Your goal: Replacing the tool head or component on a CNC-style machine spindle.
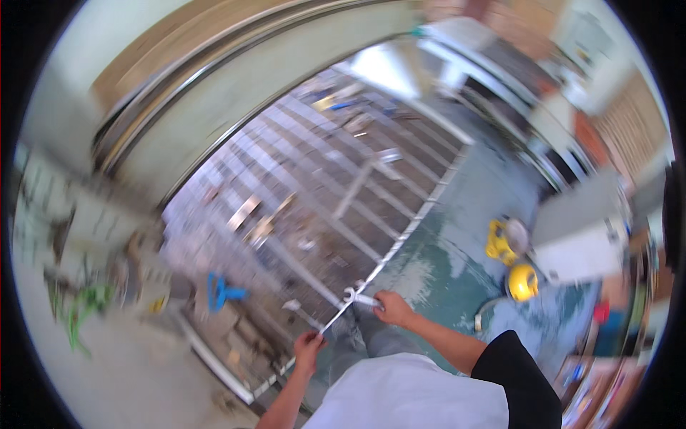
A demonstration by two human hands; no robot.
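My right hand [392,309] is closed around the handle of a silver open-ended wrench [354,295], whose jaws point left over the edge of a white metal frame [394,248]. My left hand [309,350] is closed at the same frame edge, lower and to the left, its fingertips pinched together. A light, thin-handled tool [301,312] shows just beyond those fingers. Blur hides whether my left hand grips that tool or the frame bar. The frame has several parallel white bars and lies in front of my legs.
Scraps and loose pieces [261,229] lie among the bars. A blue-handled item [223,292] is at the left. On the wet green floor at the right are a yellow tool [502,242] and a yellow round object [522,282], beside a white cabinet [579,250]. A low wall [236,100] borders the far side.
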